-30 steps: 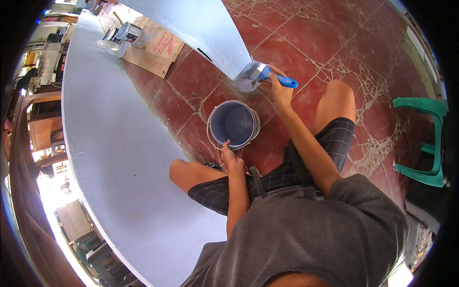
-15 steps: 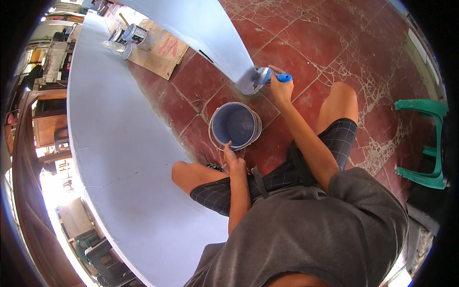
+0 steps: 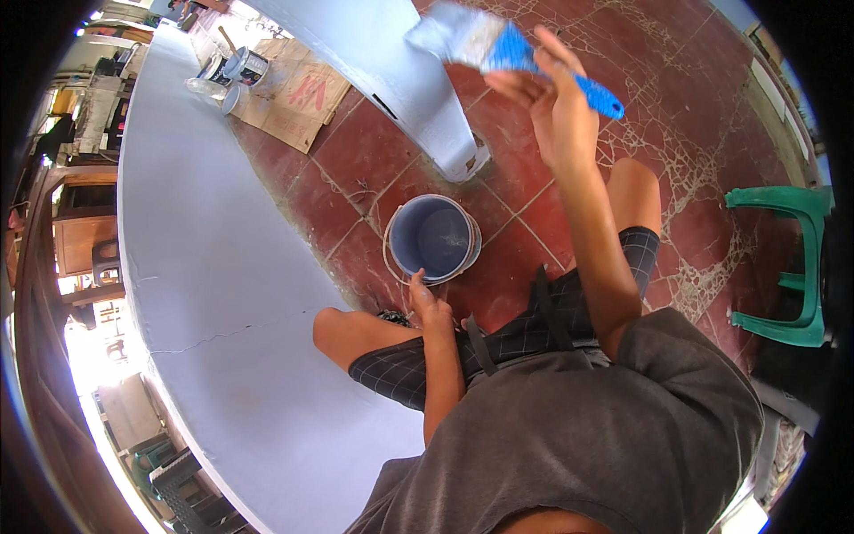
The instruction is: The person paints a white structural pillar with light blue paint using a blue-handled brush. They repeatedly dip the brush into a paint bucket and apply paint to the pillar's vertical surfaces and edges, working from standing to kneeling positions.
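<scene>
Two hands seen, head view. Blue-handled paintbrush (image 3: 498, 43) clamped in raised right hand (image 3: 556, 116), above grey painted panel (image 3: 391, 62). Rim of paint bucket (image 3: 433, 238) on tiled floor (image 3: 356, 169) touched by left hand (image 3: 430, 311), fingers loosely curled, nothing gripped.

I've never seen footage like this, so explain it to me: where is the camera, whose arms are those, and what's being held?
The camera sits on the person's head and looks down, so the round, bent picture shows their own arms and knees. The right hand is raised and holds a blue-handled paintbrush; its bristles look blurred. The left hand rests at the rim of a paint bucket standing on the red tiled floor. A large pale grey painted panel runs along the left. Further off are paint cans on cardboard, and a green plastic chair at the right.
</scene>
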Demonstrator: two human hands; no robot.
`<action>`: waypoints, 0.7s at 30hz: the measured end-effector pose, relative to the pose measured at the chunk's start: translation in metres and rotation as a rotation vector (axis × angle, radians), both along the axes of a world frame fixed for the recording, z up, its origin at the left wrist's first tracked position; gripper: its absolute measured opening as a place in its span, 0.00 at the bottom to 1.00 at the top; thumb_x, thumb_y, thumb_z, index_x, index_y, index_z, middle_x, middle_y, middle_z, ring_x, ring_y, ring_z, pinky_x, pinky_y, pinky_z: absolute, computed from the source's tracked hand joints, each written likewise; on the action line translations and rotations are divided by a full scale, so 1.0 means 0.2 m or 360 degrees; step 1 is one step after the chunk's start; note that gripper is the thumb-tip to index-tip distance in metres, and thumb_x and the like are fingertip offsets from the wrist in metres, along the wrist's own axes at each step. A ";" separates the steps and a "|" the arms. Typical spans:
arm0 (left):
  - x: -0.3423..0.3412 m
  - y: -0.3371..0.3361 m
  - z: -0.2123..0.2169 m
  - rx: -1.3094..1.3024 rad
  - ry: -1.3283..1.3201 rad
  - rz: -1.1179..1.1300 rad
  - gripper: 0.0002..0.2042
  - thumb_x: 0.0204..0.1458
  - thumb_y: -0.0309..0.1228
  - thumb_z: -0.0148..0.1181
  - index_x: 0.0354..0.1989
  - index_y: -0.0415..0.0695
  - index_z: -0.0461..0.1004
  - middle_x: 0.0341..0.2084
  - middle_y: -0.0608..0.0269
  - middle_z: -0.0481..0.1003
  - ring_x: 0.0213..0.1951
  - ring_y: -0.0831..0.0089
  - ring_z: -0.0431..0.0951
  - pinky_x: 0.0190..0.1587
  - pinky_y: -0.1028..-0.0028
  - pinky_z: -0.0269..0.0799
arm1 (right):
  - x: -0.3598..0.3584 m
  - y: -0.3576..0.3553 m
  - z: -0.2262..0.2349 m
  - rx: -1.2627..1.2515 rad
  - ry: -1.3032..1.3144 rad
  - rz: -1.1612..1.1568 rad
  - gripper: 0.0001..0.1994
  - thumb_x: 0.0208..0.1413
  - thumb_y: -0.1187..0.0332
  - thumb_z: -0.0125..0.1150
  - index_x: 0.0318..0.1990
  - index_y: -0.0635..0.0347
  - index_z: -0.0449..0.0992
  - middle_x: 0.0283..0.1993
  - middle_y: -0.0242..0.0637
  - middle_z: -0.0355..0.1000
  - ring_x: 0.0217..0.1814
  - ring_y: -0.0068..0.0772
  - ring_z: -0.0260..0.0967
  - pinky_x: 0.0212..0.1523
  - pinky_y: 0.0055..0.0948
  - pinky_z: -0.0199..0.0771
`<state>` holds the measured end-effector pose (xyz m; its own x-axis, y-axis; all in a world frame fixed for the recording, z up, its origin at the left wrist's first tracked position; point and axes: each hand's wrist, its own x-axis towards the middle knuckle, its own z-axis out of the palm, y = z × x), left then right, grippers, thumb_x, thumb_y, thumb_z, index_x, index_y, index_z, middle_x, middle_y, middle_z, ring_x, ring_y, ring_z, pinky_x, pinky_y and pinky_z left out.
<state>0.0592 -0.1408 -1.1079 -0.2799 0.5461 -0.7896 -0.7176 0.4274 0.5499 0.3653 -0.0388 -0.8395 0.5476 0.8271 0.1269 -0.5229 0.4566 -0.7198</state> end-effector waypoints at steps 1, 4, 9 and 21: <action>0.01 0.00 0.03 0.0052 0.0088 0.0021 0.22 0.49 0.28 0.63 0.56 0.41 0.72 0.48 0.54 0.75 0.46 0.56 0.79 0.45 0.57 0.82 | -0.02 0.00 -0.09 -0.0105 -0.0047 -0.0039 0.20 0.64 0.71 0.52 0.62 0.66 0.67 0.48 0.53 0.76 0.45 0.49 0.79 0.52 0.43 0.80; 0.08 0.03 0.14 0.0215 0.0265 0.0027 0.25 0.51 0.23 0.61 0.60 0.41 0.71 0.49 0.55 0.76 0.45 0.58 0.80 0.42 0.59 0.82 | -0.10 -0.03 -0.54 -0.0451 -0.0024 -0.0014 0.17 0.63 0.70 0.57 0.57 0.66 0.73 0.49 0.51 0.76 0.41 0.44 0.80 0.46 0.38 0.82; 0.08 0.06 0.15 0.0291 0.0576 0.0066 0.22 0.52 0.18 0.60 0.58 0.40 0.75 0.46 0.60 0.79 0.42 0.66 0.80 0.42 0.67 0.80 | -0.18 -0.16 -0.83 -0.0929 -0.0124 -0.0071 0.14 0.62 0.70 0.59 0.53 0.65 0.78 0.45 0.44 0.79 0.37 0.37 0.81 0.37 0.30 0.83; 0.29 0.08 0.40 0.0624 0.1317 -0.0448 0.19 0.54 0.19 0.60 0.57 0.33 0.75 0.42 0.58 0.81 0.40 0.76 0.79 0.45 0.76 0.73 | -0.25 -0.45 -0.49 -0.0652 -0.0751 0.0628 0.12 0.65 0.68 0.60 0.51 0.65 0.79 0.46 0.39 0.80 0.39 0.25 0.77 0.42 0.26 0.79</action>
<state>0.1168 -0.1254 -1.0276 -0.4852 0.8620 -0.1469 0.0637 0.2024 0.9772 0.3151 -0.1291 -0.9382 0.1629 0.9829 -0.0858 -0.1856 -0.0549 -0.9811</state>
